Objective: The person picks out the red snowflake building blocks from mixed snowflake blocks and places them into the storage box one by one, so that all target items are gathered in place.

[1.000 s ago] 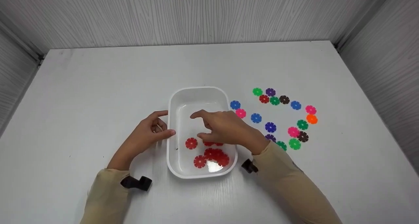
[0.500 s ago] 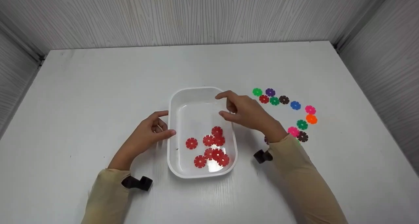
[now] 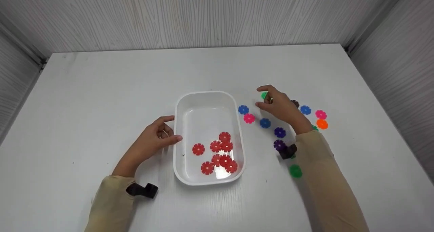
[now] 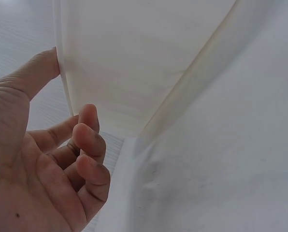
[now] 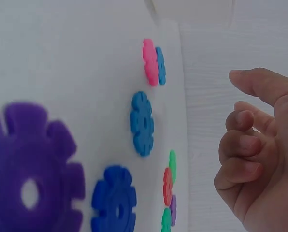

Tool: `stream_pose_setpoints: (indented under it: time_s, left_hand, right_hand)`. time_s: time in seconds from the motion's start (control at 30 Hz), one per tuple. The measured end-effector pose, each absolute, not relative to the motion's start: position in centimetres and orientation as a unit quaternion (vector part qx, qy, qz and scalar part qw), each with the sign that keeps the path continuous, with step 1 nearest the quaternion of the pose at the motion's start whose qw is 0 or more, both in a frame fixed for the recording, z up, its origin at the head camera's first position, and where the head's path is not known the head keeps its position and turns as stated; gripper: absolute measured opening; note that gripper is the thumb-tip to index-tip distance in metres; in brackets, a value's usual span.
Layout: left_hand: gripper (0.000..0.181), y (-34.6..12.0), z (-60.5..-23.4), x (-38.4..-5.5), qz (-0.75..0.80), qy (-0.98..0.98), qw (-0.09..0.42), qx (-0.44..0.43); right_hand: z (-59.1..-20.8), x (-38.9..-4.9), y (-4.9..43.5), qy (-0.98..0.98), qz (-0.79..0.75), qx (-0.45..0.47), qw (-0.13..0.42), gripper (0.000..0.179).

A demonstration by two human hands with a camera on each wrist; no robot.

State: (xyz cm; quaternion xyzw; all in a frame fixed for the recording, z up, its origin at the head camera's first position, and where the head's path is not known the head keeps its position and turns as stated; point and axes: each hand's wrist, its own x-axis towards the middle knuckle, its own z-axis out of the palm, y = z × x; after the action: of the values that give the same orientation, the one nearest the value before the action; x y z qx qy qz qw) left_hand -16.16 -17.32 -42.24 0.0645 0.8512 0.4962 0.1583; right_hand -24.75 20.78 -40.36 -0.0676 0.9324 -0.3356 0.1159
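Note:
A white rectangular tray (image 3: 209,184) holds several red, notched, flower-shaped discs (image 3: 198,149), grouped mostly toward its near right. My left hand (image 3: 157,137) is at the tray's left side, its thumb and index fingertips against the rim and its other fingers bent in the left wrist view. My right hand (image 3: 278,105) is over the far group of discs, thumb and index finger spread apart with nothing between them. A light green disc (image 3: 264,95) shows beside its fingers in the head view. The right wrist view shows a red disc (image 5: 167,186) next to the green and purple ones.
Between tray and right arm lie blue (image 3: 243,109), pink (image 3: 249,118) and purple (image 3: 279,132) discs. Farther right are another pink disc (image 3: 321,114) and an orange disc (image 3: 322,124). The right sleeve (image 3: 325,177) hides part of the loose discs. Grey wood-grain panels (image 3: 203,18) border the table.
My right hand has moved from over the tray, right and away from me, to the far loose discs. The red discs in the tray have come into view. My left hand has stayed put.

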Motion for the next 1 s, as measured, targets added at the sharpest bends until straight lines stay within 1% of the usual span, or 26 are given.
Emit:
stream_pose_setpoints:
  time_s: [0.13, 0.37, 0.67, 1.0]
  left_hand:
    - [0.073, -17.3, -42.2, -16.1, 0.496, 0.852, 0.158, 0.065]
    - [0.07, -17.2, -42.1, -16.2, 0.497, 0.851, 0.157, 0.062]
    - [0.071, -17.2, -41.9, -16.1, 0.492, 0.854, 0.155, 0.066]
    - [0.071, -17.1, -42.2, -16.0, 0.494, 0.853, 0.156, 0.065]
  right_hand:
    - [-40.7, -25.3, 22.3, 0.938, -0.322, -0.04, 0.126, 0.053]
    - [-40.8, -25.5, 24.6, 0.943, -0.289, -0.001, 0.164, 0.057]
    - [-41.2, -25.6, 25.7, 0.945, -0.269, 0.037, 0.185, 0.057]
    - [-41.2, -25.8, 25.7, 0.95, -0.237, 0.024, 0.202, 0.054]
